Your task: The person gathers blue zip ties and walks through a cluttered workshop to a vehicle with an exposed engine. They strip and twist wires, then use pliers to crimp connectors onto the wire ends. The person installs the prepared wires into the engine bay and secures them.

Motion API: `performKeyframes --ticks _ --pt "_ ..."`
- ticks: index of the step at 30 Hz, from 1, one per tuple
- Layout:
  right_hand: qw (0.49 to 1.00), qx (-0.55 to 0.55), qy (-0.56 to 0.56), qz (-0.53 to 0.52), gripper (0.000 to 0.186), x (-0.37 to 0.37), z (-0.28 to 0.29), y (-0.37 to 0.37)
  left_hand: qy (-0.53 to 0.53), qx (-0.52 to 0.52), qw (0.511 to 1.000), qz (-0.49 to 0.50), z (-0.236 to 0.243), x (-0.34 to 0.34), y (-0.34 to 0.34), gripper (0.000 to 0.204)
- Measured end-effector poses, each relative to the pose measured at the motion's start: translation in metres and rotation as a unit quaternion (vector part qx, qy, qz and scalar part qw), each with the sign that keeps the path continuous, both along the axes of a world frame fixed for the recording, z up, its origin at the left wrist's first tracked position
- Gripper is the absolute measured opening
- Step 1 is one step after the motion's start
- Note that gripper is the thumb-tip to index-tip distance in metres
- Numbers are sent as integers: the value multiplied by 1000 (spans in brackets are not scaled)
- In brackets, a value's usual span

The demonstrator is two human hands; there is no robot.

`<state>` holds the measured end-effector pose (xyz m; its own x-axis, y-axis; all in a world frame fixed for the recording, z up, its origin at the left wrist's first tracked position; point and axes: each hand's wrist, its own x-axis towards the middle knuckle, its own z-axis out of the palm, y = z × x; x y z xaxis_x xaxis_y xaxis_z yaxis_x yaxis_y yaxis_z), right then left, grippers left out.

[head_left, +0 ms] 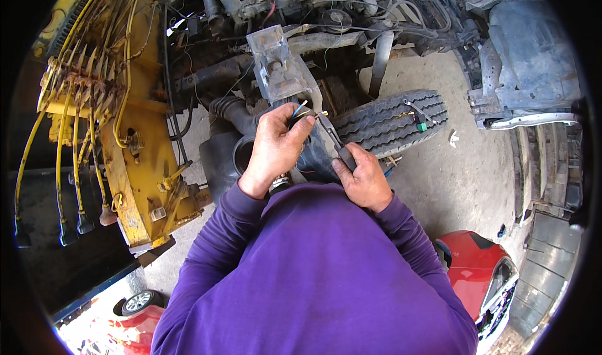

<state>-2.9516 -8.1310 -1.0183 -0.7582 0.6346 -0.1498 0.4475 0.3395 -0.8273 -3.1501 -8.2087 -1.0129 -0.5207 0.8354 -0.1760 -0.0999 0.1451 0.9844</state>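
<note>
My left hand point(279, 140) is closed, thumb and fingers pinching thin wires point(301, 106); a blue end and a pale end stick out. Just to its right, my right hand point(367, 180) is wrapped round a slim, dark-handled tool point(345, 156) that points up toward those wires. The tool's exact kind does not show. Both hands work over a grey metal beam point(290, 78) of a vehicle chassis. Below the left hand is a round, dark, open-mouthed duct point(243, 153).
A tyre point(387, 124) lies on the right, bearing a wrench point(421, 111) and a green piece point(421, 127). Yellow machinery point(139, 185) with levers stands left. Engine parts and hoses point(335, 20) fill the far side. A red car point(471, 261) is at lower right.
</note>
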Motion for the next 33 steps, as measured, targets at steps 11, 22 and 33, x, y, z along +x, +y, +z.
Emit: performKeyframes --ticks 11,22,33 --pt "964 265 7 -12 42 1 -5 8 -146 40 988 -34 2 -9 -2 13" --pt "957 291 2 5 38 2 2 16 -213 77 973 -38 6 -7 -3 12" --pt "951 309 2 8 38 3 2 15 -240 79 966 -47 5 -6 -2 10"
